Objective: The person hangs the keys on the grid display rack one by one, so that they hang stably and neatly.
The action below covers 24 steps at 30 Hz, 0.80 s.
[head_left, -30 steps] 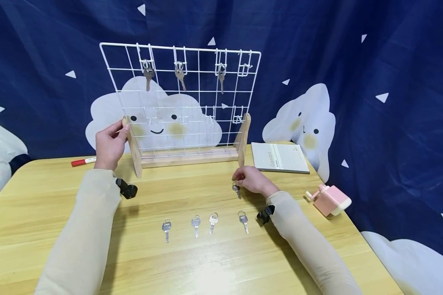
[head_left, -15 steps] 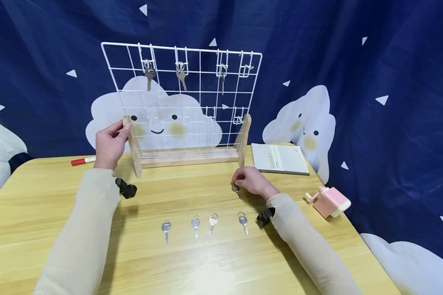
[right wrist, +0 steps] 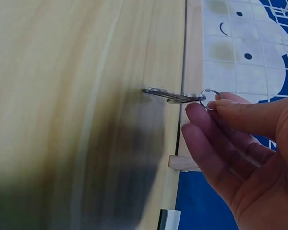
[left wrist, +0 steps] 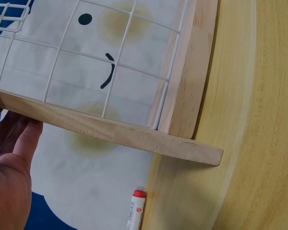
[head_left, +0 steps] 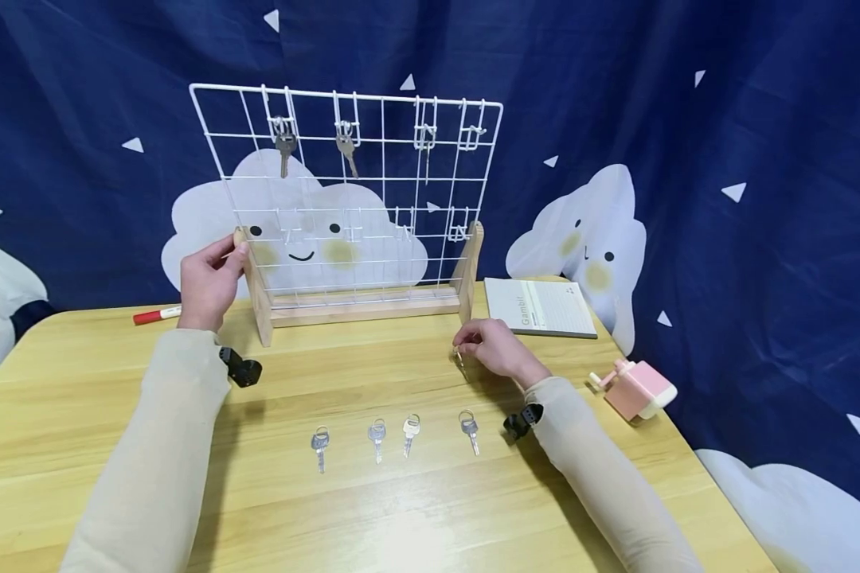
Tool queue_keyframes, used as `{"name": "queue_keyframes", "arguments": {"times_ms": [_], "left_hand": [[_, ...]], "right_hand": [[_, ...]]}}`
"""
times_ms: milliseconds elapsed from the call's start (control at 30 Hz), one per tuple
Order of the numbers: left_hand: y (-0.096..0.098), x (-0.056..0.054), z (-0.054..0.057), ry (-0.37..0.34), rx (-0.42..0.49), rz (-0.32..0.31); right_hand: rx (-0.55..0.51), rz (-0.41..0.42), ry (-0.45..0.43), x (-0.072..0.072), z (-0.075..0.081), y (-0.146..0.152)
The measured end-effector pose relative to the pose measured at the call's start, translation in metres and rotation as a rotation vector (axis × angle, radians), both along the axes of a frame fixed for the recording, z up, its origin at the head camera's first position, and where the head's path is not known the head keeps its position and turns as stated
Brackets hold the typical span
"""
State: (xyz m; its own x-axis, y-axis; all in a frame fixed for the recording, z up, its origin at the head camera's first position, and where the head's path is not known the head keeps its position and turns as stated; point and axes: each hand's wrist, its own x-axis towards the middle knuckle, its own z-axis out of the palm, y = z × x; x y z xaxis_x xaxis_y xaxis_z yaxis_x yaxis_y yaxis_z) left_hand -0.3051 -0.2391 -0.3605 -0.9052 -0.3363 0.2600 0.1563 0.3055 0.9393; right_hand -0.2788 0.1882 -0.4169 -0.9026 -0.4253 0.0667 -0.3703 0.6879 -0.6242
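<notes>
My left hand [head_left: 209,282] grips the top of the left wooden upright [left wrist: 110,132] of a white wire grid rack [head_left: 383,179]. Thumb and finger of my right hand [head_left: 497,348] pinch a metal ring [right wrist: 211,99], from which a silver key [right wrist: 170,94] hangs over the table in front of the rack's right foot. Keys hang from three upper hooks: a left key [head_left: 285,151], a middle key [head_left: 347,151] and a right key [head_left: 426,159] seen edge-on. The upper right hook [head_left: 471,138] holds no key, nor do the lower hooks. Several ringed keys, including a silver key [head_left: 469,434], lie in a row nearer me.
A notebook [head_left: 545,306] lies right of the rack on the wooden table [head_left: 294,525]. Near the right edge stands a pink crank-handled device [head_left: 638,390]. A red-capped marker [head_left: 156,315] lies behind my left forearm. A dark blue cloud-print curtain [head_left: 580,79] hangs behind.
The key in my right hand has turned to a narrower, edge-on look, and that hand has shifted slightly. The right hanging key has also turned edge-on. My left hand keeps its grip.
</notes>
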Motion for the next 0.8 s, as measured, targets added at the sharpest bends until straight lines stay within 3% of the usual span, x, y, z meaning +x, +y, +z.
{"name": "queue_keyframes", "arguments": {"times_ms": [467, 800], "left_hand": [[-0.002, 0.002, 0.0, -0.037, 0.003, -0.006], [-0.001, 0.0, 0.0, -0.033, 0.001, -0.009]], "right_hand": [[-0.076, -0.015, 0.005, 0.009, 0.016, 0.0], [-0.171, -0.071, 0.08, 0.012, 0.037, 0.0]]}}
